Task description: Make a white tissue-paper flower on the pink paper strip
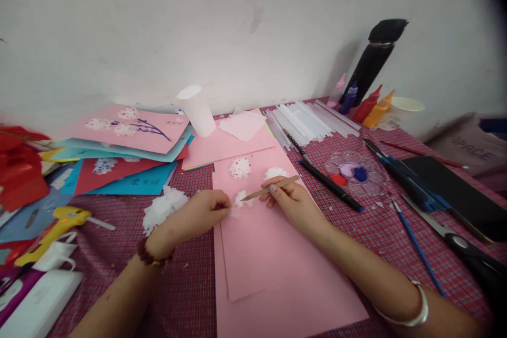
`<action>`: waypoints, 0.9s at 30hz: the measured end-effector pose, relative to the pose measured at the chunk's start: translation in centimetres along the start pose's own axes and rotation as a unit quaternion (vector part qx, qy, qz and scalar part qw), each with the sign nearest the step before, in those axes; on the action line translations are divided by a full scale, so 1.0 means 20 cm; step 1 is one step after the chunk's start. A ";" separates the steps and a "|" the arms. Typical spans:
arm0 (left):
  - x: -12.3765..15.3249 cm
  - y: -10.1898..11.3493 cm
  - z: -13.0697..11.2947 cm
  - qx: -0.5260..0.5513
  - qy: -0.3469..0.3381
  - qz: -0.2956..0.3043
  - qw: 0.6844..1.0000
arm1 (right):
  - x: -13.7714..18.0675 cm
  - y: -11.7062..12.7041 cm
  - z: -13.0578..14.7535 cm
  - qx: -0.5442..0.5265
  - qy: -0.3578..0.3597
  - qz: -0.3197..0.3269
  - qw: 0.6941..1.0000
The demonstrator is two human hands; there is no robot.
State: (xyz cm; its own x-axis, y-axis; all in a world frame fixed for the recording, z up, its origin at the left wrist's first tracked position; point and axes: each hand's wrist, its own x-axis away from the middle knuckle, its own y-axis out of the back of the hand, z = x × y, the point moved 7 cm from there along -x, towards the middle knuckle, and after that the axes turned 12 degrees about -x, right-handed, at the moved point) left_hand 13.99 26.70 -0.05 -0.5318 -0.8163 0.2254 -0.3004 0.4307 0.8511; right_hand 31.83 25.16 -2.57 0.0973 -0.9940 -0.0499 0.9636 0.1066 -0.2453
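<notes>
We see a small white tissue cluster [240, 198] on the upper part of a pink paper sheet [309, 296], which lies in front of us on a checked tablecloth [186, 285]. Our right hand [291, 200] is closed in a pinch around a slim wooden stick [277, 185]; the stick slants down leftward, its pointed end meeting the cluster in our view, though we cannot tell how firmly it presses. Our left hand [212, 210] is just beside the cluster, over the sheet's left edge, fingers curled and thumb close to the fingertips; we cannot tell whether a scrap is pinched there.

Above the cluster, on the same sheet, we have a red-flecked tissue blossom [240, 168] and, behind the right fingers, a plain white blossom [276, 172]. A heap of white tissue [164, 208] sits beyond our left wrist, near a yellow glue gun [53, 229]. Behind it are stacked coloured papers, topped by a pink picture of blossoms on a branch [146, 129]. At the back, a white paper cylinder [197, 111] stands beside translucent sticks [303, 122].

On our right, a black marker [330, 185] lies beside a clear palette [372, 185] with red, lilac and blue paint. Farther right we find a black phone [463, 195] and black-handled scissors [455, 243].
</notes>
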 end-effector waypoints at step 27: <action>-0.03 -0.01 -0.05 -0.111 -0.012 -0.087 0.990 | 0.01 0.05 -0.01 -0.032 0.025 -0.026 0.999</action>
State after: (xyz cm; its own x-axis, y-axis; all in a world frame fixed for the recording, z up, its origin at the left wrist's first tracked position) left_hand 15.19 26.76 0.11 -0.5069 -0.8601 0.0570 -0.2090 0.1868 0.9599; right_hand 32.73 24.99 -3.01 0.0340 -0.9959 -0.0840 0.9491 0.0585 -0.3093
